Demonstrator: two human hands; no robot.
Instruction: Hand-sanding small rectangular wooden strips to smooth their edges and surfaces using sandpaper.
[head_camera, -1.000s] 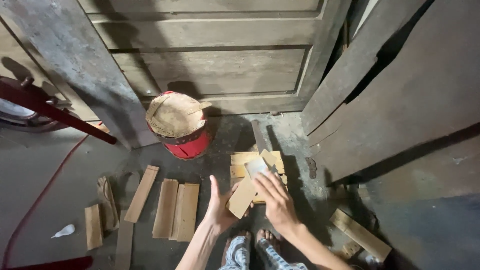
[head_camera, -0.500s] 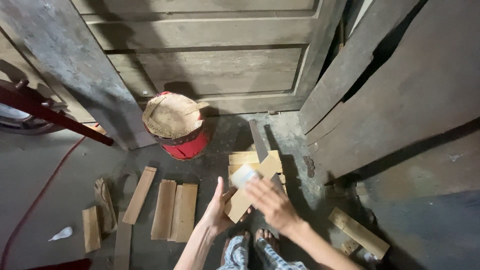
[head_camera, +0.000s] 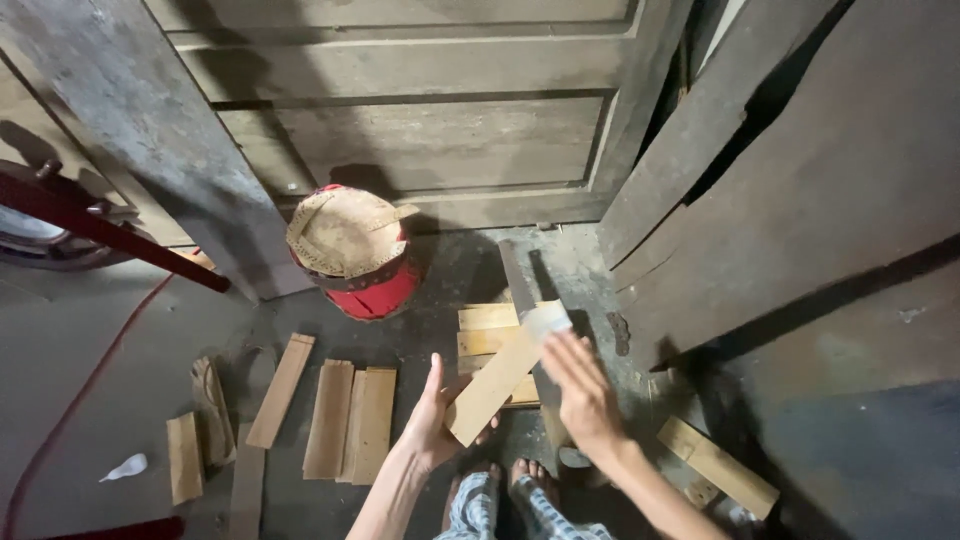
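My left hand (head_camera: 432, 425) grips the near end of a pale wooden strip (head_camera: 497, 380), which slants up and to the right above the floor. At the strip's far end, the fingertips of my right hand (head_camera: 583, 395) press a small pale grey sheet (head_camera: 546, 320) onto it. Both hands hover over a low stack of pale boards (head_camera: 485, 318) on the dark floor. My bare feet (head_camera: 500, 478) show just below the hands.
A red drum with a woven tan cover (head_camera: 350, 255) stands in front of an old wooden door (head_camera: 420, 140). Short planks (head_camera: 350, 420) lie at the left and one more plank (head_camera: 716, 465) at the right. Grey boards (head_camera: 800, 200) lean at the right; a red metal frame (head_camera: 95, 228) is at the left.
My right hand slid the grey sheet down the strip, then up to its far end. The left hand kept hold of the strip, which now points more to the right.
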